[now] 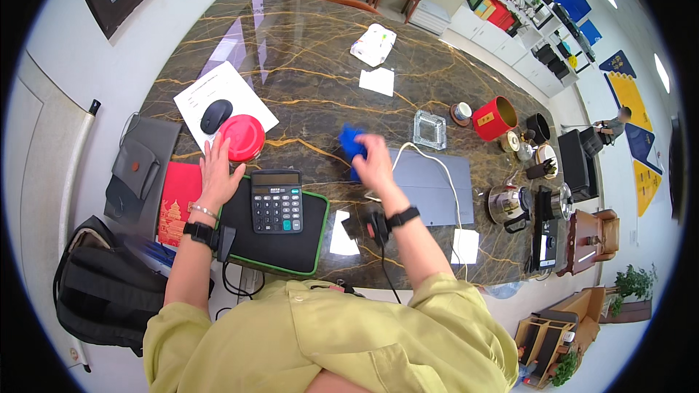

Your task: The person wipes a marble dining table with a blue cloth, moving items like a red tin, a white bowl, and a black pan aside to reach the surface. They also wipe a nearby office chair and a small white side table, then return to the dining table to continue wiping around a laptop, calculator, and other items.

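My right hand grips a crumpled blue cloth over the dark marble table. Beside that hand lies a flat grey-blue tablet or laptop, with a white cable across it. My left hand is spread, its fingertips at the left edge of a round red lid or container; whether they press on it, I cannot tell. Under the red piece is a printed paper sheet, which also bears a black computer mouse. A calculator rests on a green-edged black mat below.
Right of the cloth stand a glass ashtray, a red canister, a small cup and a steel kettle. A tissue pack lies farther back. A black backpack is at lower left. Someone sits far right.
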Demonstrator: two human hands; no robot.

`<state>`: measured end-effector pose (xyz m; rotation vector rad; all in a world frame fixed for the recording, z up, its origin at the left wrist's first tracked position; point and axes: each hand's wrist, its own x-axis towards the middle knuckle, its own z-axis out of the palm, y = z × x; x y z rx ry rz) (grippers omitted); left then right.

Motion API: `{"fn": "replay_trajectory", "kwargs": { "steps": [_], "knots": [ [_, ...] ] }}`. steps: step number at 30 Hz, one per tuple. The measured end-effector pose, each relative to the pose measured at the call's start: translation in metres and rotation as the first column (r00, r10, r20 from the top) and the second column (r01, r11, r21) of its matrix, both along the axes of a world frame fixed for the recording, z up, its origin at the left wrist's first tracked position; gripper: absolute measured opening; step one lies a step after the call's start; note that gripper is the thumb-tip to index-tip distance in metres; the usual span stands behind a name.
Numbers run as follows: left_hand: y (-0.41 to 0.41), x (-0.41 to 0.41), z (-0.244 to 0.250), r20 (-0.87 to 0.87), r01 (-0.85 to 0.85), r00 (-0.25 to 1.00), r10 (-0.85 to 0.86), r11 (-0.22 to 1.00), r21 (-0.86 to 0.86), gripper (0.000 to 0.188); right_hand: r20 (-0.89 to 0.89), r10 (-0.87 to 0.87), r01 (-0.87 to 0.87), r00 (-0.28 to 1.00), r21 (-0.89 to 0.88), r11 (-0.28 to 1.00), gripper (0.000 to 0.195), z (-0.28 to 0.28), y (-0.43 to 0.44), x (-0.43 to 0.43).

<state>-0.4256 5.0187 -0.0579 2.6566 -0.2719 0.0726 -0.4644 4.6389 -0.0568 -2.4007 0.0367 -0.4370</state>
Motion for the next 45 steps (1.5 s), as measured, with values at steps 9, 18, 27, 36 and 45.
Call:
{"fn": "replay_trajectory", "kwargs": {
  "steps": [9,18,27,36,45],
  "knots": [
    [-0.002,-0.091,0.042,0.067,0.147,0.988,-0.141,0.985,-0.094,0.052,-0.280,-0.338,0.200,0.899,-0.424,0.883,0.048,-0.041,-0.013,0.085],
    [-0.032,-0.125,0.016,0.075,0.079,0.995,-0.064,0.975,-0.210,0.044,-0.279,0.341,-0.430,0.898,-0.388,0.815,0.043,-0.021,0.071,0.019],
    [-0.037,-0.147,0.022,0.127,0.105,0.989,-0.081,0.976,-0.193,0.029,-0.475,0.468,-0.645,0.745,-0.334,0.688,0.033,0.005,0.023,-0.050],
    [-0.056,-0.167,0.017,0.121,0.122,0.988,-0.097,0.967,-0.223,0.026,-0.535,0.571,-0.766,0.622,-0.566,0.305,0.022,0.018,0.030,-0.099],
    [-0.045,-0.179,0.009,0.198,0.307,0.945,-0.260,0.914,-0.265,0.025,-0.535,0.719,-0.856,0.444,-0.489,0.165,0.019,0.018,0.042,-0.142]
  ]
}}
